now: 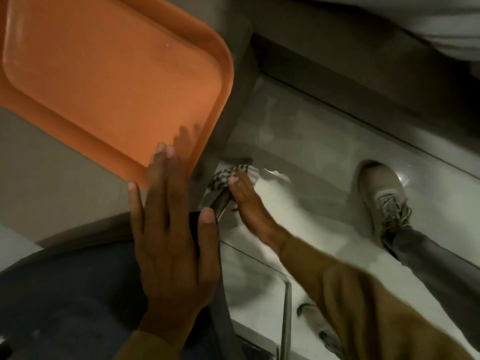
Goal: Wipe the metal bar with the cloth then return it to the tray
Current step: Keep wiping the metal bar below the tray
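Observation:
The orange tray [104, 74] lies empty on the table at the upper left. My left hand [171, 237] is held flat with fingers stretched, its fingertips over the tray's near corner. A dark piece shows between its thumb and palm, and whether it grips anything is unclear. The metal bar [217, 201] is a short grey length slanting down past the table edge, just beyond my left thumb. My right hand [246, 201] reaches down beside the table and is closed on the checkered cloth [223, 176], which is bunched against the bar's far end.
The grey table [52, 183] ends in an edge running down the middle of the view. Below it is a glossy white floor [311, 178] with a person's shoe and trouser leg [384, 198] at the right. A thin metal leg [287, 320] stands at the bottom centre.

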`<state>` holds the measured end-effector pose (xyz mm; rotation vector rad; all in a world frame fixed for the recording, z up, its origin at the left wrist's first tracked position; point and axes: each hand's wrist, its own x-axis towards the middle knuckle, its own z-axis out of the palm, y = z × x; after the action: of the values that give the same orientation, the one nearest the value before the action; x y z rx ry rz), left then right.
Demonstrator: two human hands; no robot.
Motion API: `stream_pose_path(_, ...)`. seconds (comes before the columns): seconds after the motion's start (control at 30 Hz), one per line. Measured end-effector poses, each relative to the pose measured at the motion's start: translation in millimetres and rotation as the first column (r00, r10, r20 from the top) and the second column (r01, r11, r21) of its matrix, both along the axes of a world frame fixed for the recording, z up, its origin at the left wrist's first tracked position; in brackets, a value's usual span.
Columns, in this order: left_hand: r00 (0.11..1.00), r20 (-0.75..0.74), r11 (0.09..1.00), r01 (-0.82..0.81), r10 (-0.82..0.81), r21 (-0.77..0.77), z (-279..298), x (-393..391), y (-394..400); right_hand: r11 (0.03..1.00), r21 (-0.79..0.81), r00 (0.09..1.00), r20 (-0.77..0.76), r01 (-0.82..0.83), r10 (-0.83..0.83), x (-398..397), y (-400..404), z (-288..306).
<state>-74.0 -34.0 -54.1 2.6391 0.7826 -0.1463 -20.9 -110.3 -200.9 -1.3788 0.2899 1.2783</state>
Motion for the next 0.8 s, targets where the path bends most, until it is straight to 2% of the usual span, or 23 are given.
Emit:
stream_pose_path(0.1,1.0,-0.029,1.0,0.007,-0.007,0.001,0,1,0,0.989,0.135,0.992,0.107,0.058,-0.072,-46,-11,55)
stream_pose_path(0.17,0.999,-0.038,1.0,0.017,-0.017,0.005,0,0,1,0.988,0.083,0.984,0.114,0.128,-0.137,-58,-5,57)
stream_pose_path(0.3,1.0,0.002,1.0,0.002,-0.002,0.012,-3,-2,0,0.973,-0.006,0.968,0.096,0.231,-0.23,-47,13,-2)
stream_pose_path(0.4,0.999,0.036,1.0,-0.012,0.011,0.023,-5,-5,-2,0.976,-0.08,0.979,0.028,0.205,-0.203,-28,13,-65)
stream_pose_path(0.5,1.0,0.029,0.999,-0.009,0.008,0.031,-4,-3,-2,0.969,-0.153,0.977,-0.058,0.194,-0.205,-6,18,-85)
stream_pose_path(0.63,1.0,-0.009,0.999,-0.011,0.012,0.052,0,1,-4,0.954,-0.093,0.951,-0.099,0.286,-0.294,-20,12,-23)
stream_pose_path(0.73,0.992,-0.088,0.985,0.101,-0.089,0.141,-4,-7,2,0.943,0.147,0.954,-0.081,0.298,-0.289,-65,-10,48)
stream_pose_path(0.8,0.989,-0.092,0.984,0.123,-0.112,0.129,-7,-9,7,0.926,0.188,0.944,-0.1,0.327,-0.313,-77,-9,51)
